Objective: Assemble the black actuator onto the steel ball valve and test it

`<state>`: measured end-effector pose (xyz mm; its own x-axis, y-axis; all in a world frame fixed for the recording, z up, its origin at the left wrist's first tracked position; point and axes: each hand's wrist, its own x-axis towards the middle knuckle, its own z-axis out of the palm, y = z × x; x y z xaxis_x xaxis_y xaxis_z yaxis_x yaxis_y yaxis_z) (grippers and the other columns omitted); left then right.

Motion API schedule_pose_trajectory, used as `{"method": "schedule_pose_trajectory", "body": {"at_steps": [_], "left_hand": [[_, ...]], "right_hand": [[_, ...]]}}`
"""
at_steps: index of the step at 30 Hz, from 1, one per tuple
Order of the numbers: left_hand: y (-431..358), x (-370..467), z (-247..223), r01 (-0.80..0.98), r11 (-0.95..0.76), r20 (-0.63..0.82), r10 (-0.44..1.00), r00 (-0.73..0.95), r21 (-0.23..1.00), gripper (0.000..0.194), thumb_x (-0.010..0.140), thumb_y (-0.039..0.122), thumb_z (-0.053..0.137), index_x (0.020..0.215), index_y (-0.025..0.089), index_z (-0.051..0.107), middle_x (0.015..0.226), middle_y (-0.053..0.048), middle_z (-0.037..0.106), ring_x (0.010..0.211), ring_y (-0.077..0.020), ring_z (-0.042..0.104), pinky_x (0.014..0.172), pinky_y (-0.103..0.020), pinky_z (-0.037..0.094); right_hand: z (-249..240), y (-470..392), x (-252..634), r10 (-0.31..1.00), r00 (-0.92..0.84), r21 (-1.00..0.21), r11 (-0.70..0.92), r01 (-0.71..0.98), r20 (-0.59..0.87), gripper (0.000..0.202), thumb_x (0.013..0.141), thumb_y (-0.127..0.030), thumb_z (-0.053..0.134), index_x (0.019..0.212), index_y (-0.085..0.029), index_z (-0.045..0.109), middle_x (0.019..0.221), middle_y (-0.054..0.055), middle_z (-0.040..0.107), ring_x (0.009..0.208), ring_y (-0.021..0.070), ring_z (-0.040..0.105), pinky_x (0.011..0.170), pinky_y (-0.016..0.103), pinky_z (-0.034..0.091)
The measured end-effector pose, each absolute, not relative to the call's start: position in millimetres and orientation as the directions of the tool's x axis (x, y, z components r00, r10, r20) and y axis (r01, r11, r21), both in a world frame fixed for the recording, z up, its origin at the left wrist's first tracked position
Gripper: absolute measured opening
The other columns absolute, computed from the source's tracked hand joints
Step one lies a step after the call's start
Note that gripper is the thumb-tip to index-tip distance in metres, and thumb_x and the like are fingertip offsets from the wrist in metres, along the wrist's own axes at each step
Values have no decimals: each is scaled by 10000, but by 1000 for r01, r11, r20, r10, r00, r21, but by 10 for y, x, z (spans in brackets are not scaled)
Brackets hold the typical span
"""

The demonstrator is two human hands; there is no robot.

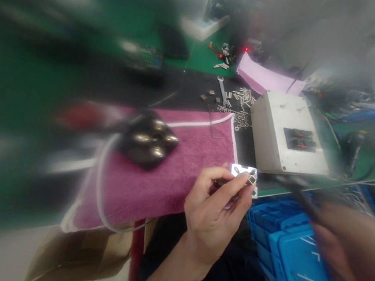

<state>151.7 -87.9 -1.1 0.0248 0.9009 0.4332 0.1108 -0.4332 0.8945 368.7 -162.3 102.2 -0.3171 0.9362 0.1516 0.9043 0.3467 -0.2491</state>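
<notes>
The left hand [211,205] pinches a shiny plate [239,169], a small square tube [252,179] showing at its fingertips. They are by the near right corner of the pink cloth [193,162], at the front edge of the worktop [199,63]. The right hand [355,239] is blurred but seems wrapped round a dark tool [302,195]; which kind, I cannot tell.

The left fingertips sit right beside the tube, so a tool that slips could nip them. A loose pinch could let the small part drop — perhaps into the blue crates [285,237] below the edge, where it would be hard to find.

The pale box [266,141] stands just beyond the plate to the right, switch side up, and limits the tool's room; a wide swing could knock it. Past the cloth lie loose pins [245,95], rings [241,121] and a wrench [222,90], easily scattered by a sleeve. A hex key [211,124] lies across the cloth's hem. A black block [149,138] rests on the cloth's left part, clear of both hands.
</notes>
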Motion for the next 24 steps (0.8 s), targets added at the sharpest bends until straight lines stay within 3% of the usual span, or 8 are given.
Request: {"method": "schedule_pose_trajectory", "body": {"at_steps": [3, 5, 8, 10, 11, 15, 21, 24], "left_hand": [[-875, 1518, -8, 113, -429, 429, 903, 20, 896, 319, 906, 130, 788, 1196, 257, 748, 1068, -36, 645, 988, -152, 698, 915, -293, 666], [-870, 1524, -6, 98, -434, 435, 900, 19, 895, 315, 905, 134, 790, 1192, 256, 749, 1055, -36, 641, 969, -150, 695, 901, -291, 667], [-863, 1531, -6, 72, -421, 421, 907, 15, 904, 292, 899, 139, 799, 1165, 252, 759, 1029, -35, 628, 964, -151, 688, 895, -293, 661], [-858, 1529, -5, 62, -408, 408, 913, 8, 911, 277, 894, 144, 807, 1146, 252, 766, 996, -30, 617, 960, -153, 682, 899, -301, 654], [-855, 1525, -3, 60, -407, 408, 913, 7, 911, 275, 891, 146, 810, 1142, 252, 768, 975, -26, 613, 956, -153, 678, 901, -305, 649], [-843, 1505, 20, 73, -397, 396, 918, 38, 915, 219, 908, 141, 792, 1099, 247, 780, 927, -17, 629, 962, -150, 673, 899, -292, 625], [-835, 1505, 28, 41, -400, 399, 916, 33, 915, 227, 919, 173, 788, 1130, 253, 771, 899, -15, 648, 974, -160, 683, 846, -279, 633], [-838, 1500, 13, 45, -395, 394, 918, 41, 917, 239, 916, 168, 791, 1139, 249, 769, 908, -14, 645, 987, -153, 680, 895, -283, 628]], "right_hand": [[1025, -1656, 3743, 928, -363, -232, 374, 898, 91, 100, 975, -200, 626, 881, -229, 643, 626, -10, 601, 471, 127, 568, 465, 240, 425], [1060, -1686, 3723, 951, -301, -315, 308, 898, 70, 101, 1001, -250, 607, 923, -226, 665, 676, 17, 656, 521, 144, 625, 488, 229, 479], [1079, -1718, 3542, 992, -6, -627, -74, 776, -124, 271, 1062, -372, 527, 855, -233, 631, 622, -3, 614, 492, 129, 563, 447, 209, 421], [1024, -1722, 3388, 930, 137, -781, -361, 510, -340, 390, 1083, -466, 468, 803, -220, 583, 570, -18, 530, 483, 114, 473, 451, 203, 365], [976, -1720, 3326, 906, 130, -824, -421, 378, -403, 408, 1080, -499, 458, 808, -216, 571, 572, -17, 514, 497, 116, 454, 467, 207, 360], [778, -1713, 3222, 887, 47, -880, -462, 105, -460, 360, 1062, -499, 519, 856, -206, 558, 621, -9, 516, 542, 118, 431, 513, 225, 354], [786, -1732, 3122, 909, 143, -906, -407, 116, -391, 396, 1039, -546, 541, 844, -202, 570, 611, 1, 502, 563, 132, 417, 527, 255, 314], [786, -1712, 3097, 881, 146, -880, -465, 99, -449, 372, 1041, -532, 552, 859, -207, 562, 609, -14, 474, 558, 132, 402, 539, 263, 330]]}}
